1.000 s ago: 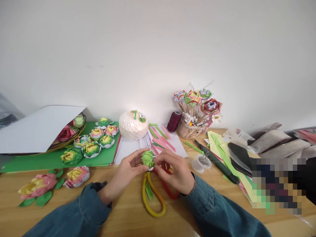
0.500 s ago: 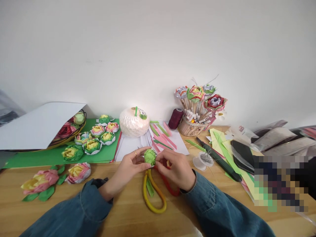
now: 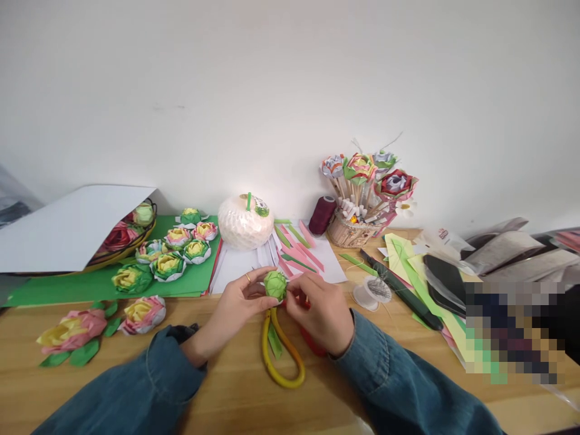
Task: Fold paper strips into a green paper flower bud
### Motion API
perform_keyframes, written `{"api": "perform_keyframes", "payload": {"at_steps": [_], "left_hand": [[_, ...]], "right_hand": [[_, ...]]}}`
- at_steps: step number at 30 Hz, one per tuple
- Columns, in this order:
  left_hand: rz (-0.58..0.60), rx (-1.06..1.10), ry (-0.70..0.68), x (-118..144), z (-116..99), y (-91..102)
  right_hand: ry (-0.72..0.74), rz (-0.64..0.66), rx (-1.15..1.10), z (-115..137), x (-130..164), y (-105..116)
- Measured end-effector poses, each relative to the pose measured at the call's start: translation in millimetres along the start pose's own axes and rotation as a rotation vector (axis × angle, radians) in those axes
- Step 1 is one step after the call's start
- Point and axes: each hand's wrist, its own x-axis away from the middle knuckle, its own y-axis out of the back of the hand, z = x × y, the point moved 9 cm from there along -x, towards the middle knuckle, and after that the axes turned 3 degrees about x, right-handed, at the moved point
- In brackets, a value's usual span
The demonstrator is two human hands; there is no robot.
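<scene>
A small green paper flower bud (image 3: 275, 286) is held in my left hand (image 3: 247, 299), between the thumb and the bent fingers. Against the bud's right side, my right hand (image 3: 319, 309) is closed in a pinch. What lies between its fingertips is hidden. Below the hands, a yellow looped handle (image 3: 296, 365) rests on the wooden table, with a red handle (image 3: 312, 341) partly under my right hand; they look like scissors, though no blades show. A narrow green paper strip (image 3: 274, 342) lies inside the yellow loop.
Several folded paper flowers (image 3: 167, 266) sit on green sheets at left. Behind my hands are pink and green paper strips (image 3: 301, 251), a foam-wrapped round object (image 3: 246, 222) and a maroon thread spool (image 3: 322, 215). To the right are a wire spool (image 3: 371, 292), a dark-green cutter (image 3: 408, 299) and a phone (image 3: 444, 284).
My right hand has shifted slightly at the bud's side and covers more of the red handle. The bud stays in my left hand, and the view has tilted a little.
</scene>
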Motion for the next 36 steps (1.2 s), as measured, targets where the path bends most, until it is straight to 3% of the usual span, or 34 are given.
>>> {"api": "perform_keyframes", "payload": {"at_steps": [3,6,15,25,31,36], "left_hand": [[-0.018,0.024,-0.009,-0.1,0.2,2.2],[-0.031,0.048,-0.011,0.1,-1.5,3.6],[-0.073,-0.012,-0.038,1.0,-7.4,7.3],[-0.074,0.008,-0.019,2.0,-9.1,4.9],[-0.056,-0.08,-0.031,1.3,-10.5,4.4],[0.005,-0.042,0.007,2.5,-7.2,-0.5]], "right_hand": [[-0.005,0.015,-0.097,0.5,-0.1,-1.6],[-0.075,0.1,-0.292,-6.4,-2.5,-8.3],[-0.225,0.272,-0.57,-23.5,-5.8,-27.0],[-0.067,0.273,-0.532,-11.6,-9.8,-15.5],[-0.145,0.335,-0.513,-18.1,-7.5,-25.3],[-0.253,0.39,-0.68,-22.9,-4.5,-31.7]]}}
